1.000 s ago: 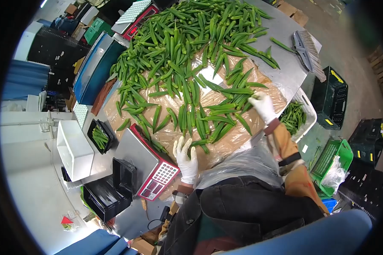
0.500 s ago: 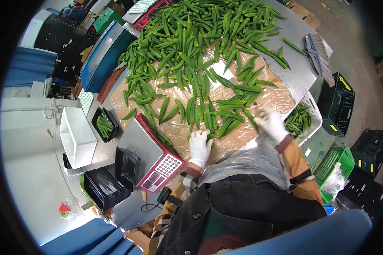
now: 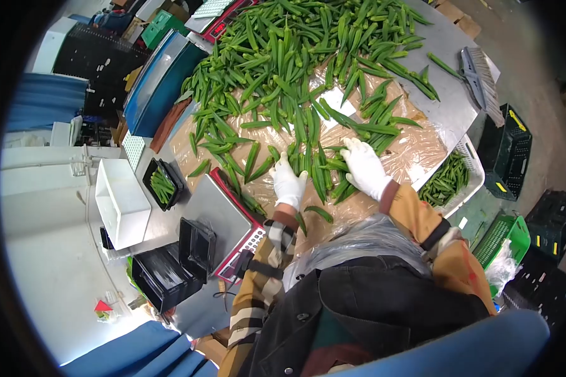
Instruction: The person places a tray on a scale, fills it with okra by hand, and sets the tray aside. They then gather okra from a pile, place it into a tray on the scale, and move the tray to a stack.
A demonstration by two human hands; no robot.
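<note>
A large heap of green okra (image 3: 289,56) covers the far part of the table, with looser pods spread nearer on brown, plastic-covered cardboard (image 3: 415,147). My left hand (image 3: 288,182), in a white glove, rests at the near edge of the loose pods, its fingers apart and nothing held. My right hand (image 3: 365,168), also gloved in white, reaches over the pods to the right of it, fingers spread, touching okra. Two pods lie just below my left hand. A red and silver scale (image 3: 223,213) stands to the left of my hands.
At the left are a black tray of okra (image 3: 162,184), a white bin (image 3: 122,204) and stacked black trays (image 3: 163,276). A brush (image 3: 480,85) lies at the right table edge. A white basket of okra (image 3: 471,163) and crates stand on the right.
My right hand has moved left and forward from the cardboard's right side onto the pods. My left hand has shifted slightly forward. Two pods now lie nearer to me, below my left hand.
</note>
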